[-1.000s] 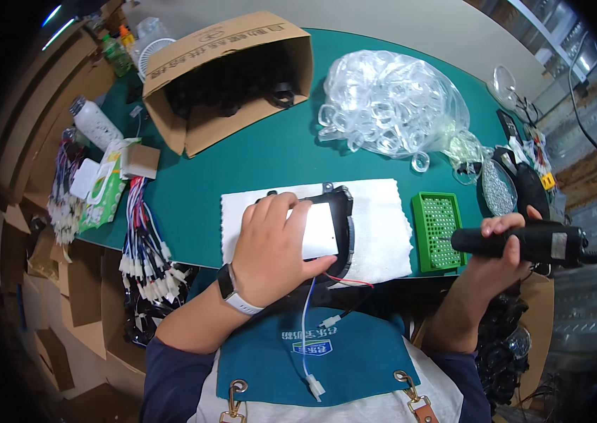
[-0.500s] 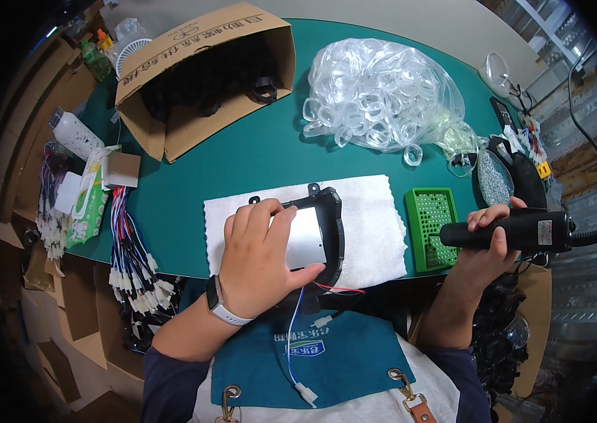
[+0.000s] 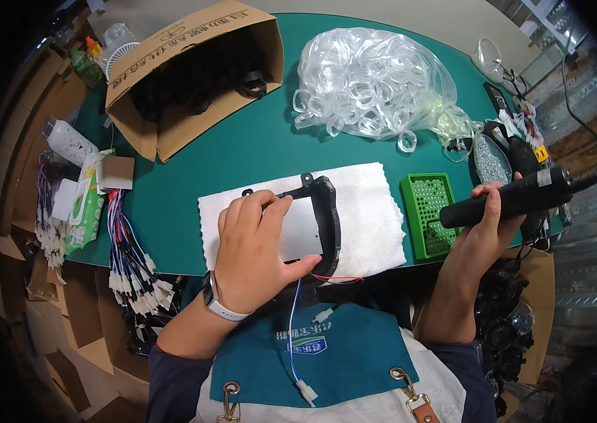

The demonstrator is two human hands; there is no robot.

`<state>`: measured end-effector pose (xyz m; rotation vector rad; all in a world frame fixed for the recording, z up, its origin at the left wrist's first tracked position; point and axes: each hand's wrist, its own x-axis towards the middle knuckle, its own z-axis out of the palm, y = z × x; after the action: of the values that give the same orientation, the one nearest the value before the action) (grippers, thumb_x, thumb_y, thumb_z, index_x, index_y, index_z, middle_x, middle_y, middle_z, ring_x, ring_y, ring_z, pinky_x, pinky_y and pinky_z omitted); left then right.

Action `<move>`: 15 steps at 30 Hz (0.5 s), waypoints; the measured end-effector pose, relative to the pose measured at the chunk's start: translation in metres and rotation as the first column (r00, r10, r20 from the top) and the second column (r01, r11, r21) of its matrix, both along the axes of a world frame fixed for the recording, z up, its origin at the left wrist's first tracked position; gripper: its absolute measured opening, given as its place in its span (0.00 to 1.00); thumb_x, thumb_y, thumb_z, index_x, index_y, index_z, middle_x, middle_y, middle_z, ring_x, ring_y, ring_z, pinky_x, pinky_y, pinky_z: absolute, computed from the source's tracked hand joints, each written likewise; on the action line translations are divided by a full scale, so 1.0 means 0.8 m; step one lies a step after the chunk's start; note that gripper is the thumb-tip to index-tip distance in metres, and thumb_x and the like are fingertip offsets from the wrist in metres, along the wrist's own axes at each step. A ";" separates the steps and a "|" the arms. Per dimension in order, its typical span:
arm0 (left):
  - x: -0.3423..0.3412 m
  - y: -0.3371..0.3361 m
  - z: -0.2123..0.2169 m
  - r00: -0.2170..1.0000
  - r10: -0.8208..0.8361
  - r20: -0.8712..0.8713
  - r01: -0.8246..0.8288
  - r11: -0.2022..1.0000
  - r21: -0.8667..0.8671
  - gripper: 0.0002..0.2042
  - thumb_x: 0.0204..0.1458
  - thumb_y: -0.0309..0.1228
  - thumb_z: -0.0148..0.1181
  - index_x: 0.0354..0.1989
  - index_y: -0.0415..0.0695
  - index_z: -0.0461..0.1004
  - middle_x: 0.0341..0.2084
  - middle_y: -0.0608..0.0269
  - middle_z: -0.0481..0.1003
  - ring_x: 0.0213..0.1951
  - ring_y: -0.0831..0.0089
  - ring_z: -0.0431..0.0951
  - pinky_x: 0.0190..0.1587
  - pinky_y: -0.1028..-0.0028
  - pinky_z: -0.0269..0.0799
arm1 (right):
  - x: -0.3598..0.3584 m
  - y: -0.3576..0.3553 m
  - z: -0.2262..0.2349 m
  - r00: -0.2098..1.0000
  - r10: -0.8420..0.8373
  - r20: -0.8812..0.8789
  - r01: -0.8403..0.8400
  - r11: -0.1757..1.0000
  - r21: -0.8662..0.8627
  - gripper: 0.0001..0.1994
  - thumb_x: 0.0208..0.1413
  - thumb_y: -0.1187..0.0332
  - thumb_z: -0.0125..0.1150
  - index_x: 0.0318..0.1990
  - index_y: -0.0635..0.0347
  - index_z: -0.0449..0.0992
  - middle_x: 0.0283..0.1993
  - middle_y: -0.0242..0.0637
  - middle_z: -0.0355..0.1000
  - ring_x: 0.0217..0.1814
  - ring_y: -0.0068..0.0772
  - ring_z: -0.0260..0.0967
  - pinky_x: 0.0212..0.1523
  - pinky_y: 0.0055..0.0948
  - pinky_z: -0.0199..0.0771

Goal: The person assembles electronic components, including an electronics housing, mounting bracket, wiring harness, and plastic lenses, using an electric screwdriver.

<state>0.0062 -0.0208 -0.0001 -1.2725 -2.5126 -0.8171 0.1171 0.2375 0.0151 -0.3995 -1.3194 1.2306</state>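
My left hand spans a black plastic housing, its thumb on the near edge and fingertips on the far edge. A silver metal plate sits inside the housing, partly hidden by the hand. Blue and red wires run out of the near side, and a white connector hangs over my apron. Under the housing lies a white cloth. My right hand is closed around a black corded electric screwdriver, tilted with its front end low over the green screw tray. No bit can be made out.
A cardboard box of black parts stands far left. Behind the cloth lies a plastic bag of clear rings. Wire bundles hang off the left edge. A bag of small screws and a power cord are at right.
The screwdriver has tilted, its cord end rising while its front end stays near the tray. My left hand keeps its grip on the housing. The whole view has shifted slightly.
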 end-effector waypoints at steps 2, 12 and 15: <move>-0.001 -0.004 0.007 1.000 -0.003 -0.002 0.003 1.000 0.027 0.36 0.29 0.41 0.76 0.50 0.39 0.70 0.44 0.55 0.69 0.47 0.57 0.67 0.51 0.60 0.60 | 0.003 0.011 0.002 0.994 0.110 -0.003 -0.110 0.994 0.003 0.25 0.57 0.78 0.53 0.61 0.68 0.56 0.35 0.37 0.66 0.35 0.26 0.65 0.42 0.28 0.69; 0.003 -0.013 0.015 1.000 -0.028 0.005 0.027 0.998 0.063 0.36 0.32 0.40 0.74 0.53 0.39 0.69 0.45 0.53 0.68 0.47 0.54 0.68 0.53 0.60 0.61 | 0.029 -0.042 0.067 0.873 0.313 -0.373 -0.280 0.950 0.139 0.30 0.57 0.58 0.56 0.62 0.62 0.54 0.32 0.34 0.59 0.29 0.27 0.60 0.38 0.30 0.64; 0.008 -0.004 0.007 1.000 -0.019 0.000 0.019 0.997 0.076 0.36 0.34 0.40 0.74 0.54 0.39 0.69 0.45 0.53 0.68 0.47 0.55 0.68 0.53 0.60 0.61 | 0.013 -0.079 0.071 0.818 0.456 -0.351 -0.404 0.889 0.215 0.32 0.56 0.55 0.59 0.62 0.61 0.53 0.31 0.33 0.58 0.28 0.27 0.61 0.36 0.30 0.63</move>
<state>0.0122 -0.0243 0.0055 -1.2728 -2.4485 -0.9085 0.1274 0.1744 0.0719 0.2584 -1.1586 1.4941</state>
